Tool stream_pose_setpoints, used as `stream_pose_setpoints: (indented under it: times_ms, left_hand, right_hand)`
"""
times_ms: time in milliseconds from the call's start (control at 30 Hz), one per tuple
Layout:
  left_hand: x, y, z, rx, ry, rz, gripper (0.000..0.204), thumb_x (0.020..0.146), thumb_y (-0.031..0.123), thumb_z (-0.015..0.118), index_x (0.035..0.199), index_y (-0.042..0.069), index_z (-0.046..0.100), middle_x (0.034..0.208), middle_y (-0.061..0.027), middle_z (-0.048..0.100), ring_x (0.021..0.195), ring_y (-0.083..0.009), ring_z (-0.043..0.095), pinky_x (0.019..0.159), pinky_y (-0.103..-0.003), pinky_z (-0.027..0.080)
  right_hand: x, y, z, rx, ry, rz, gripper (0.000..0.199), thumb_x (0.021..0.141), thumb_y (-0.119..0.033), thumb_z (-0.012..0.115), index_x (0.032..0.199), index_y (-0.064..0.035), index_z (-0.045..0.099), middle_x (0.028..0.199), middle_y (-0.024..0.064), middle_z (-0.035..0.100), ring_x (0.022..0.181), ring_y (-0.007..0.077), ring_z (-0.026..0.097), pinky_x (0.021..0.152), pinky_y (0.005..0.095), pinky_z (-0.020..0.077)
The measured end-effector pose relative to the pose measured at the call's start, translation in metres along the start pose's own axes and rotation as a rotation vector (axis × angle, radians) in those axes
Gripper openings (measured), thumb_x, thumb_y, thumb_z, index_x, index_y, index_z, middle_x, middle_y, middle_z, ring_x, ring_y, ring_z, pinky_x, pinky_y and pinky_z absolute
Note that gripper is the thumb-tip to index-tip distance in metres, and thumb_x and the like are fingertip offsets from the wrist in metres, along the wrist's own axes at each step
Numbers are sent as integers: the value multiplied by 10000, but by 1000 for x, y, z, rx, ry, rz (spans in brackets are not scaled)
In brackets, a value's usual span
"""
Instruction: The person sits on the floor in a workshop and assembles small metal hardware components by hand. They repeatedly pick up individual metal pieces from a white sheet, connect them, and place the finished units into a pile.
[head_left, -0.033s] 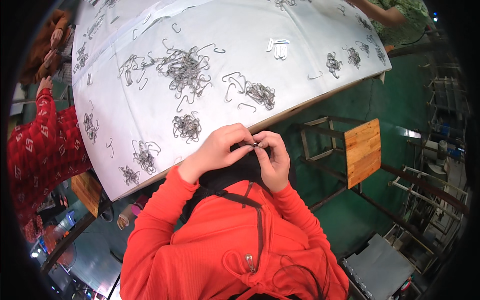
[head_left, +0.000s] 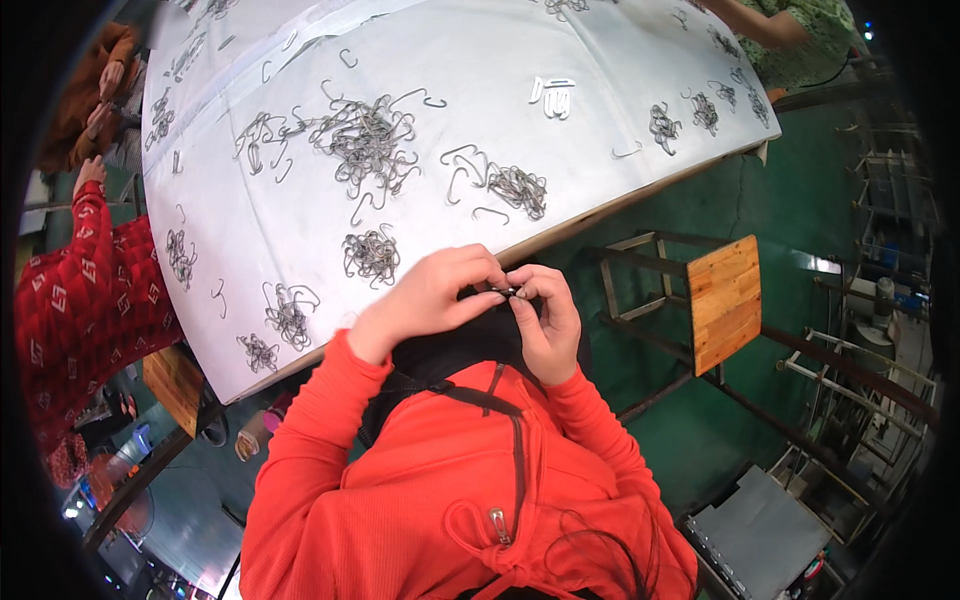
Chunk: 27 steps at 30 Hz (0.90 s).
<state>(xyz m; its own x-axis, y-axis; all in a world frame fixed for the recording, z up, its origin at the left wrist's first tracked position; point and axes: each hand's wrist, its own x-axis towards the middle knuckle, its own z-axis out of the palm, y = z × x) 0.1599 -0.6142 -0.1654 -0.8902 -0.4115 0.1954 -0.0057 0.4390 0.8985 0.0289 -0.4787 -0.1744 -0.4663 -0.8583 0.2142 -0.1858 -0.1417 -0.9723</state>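
Both of my hands meet just off the near edge of the white-covered table [head_left: 590,150]. My left hand [head_left: 440,290] pinches a small dark metal piece [head_left: 511,292] between thumb and fingers. From the other side, my right hand [head_left: 547,318] grips the same piece with thumb and curled forefinger. Most of it is hidden by the fingertips, so its shape cannot be made out. Close to my left hand lies a heap of bent wire hooks [head_left: 371,255]. Another heap of hooks [head_left: 518,190] rests beyond my hands, with a few loose ones beside it.
A large pile of hooks [head_left: 365,140] lies farther in, and white clips [head_left: 556,98] lie toward the back. A wooden-topped stool [head_left: 725,305] stands at right. People sit at the left, one in a red patterned sleeve [head_left: 85,270]; another's arm [head_left: 760,25] reaches in at far right.
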Motion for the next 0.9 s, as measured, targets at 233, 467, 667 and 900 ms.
stream_pose_setpoints:
  times_ms: [233, 467, 667, 900]
  left_hand:
    - [128, -43, -34, 461, 262, -25, 145, 853, 161, 666, 937, 43, 658, 920, -96, 635, 828, -260, 636, 722, -372, 510]
    - [199, -96, -5, 734, 392, -342, 202, 841, 199, 669, 968, 42, 675, 1118, -190, 589, 931, -379, 624, 828, -429, 524]
    - [203, -93, -25, 705, 174, -400, 197, 784, 73, 636, 959, -15, 647, 889, -170, 665, 865, -344, 662, 774, -397, 548]
    - [112, -15, -18, -305, 71, -256, 217, 888, 68, 600, 1089, -12, 618, 988, -28, 642, 835, -82, 575, 757, -231, 477]
  right_hand:
    - [-7, -6, -4, 20, -23, -49, 145, 821, 89, 625, 888, -9, 540, 1008, 135, 588, 891, 232, 638, 794, 324, 518]
    - [-12, -7, -12, 42, 4, -19, 143, 826, 106, 608, 892, -1, 540, 1009, 128, 565, 878, 211, 646, 788, 311, 518]
    - [-13, -1, -15, 31, 48, 9, 132, 836, 101, 605, 901, 7, 540, 997, 124, 552, 881, 192, 627, 799, 300, 507]
    - [-9, -1, -28, 95, 156, 22, 119, 857, 119, 569, 905, 18, 528, 1018, 117, 526, 896, 181, 602, 846, 308, 501]
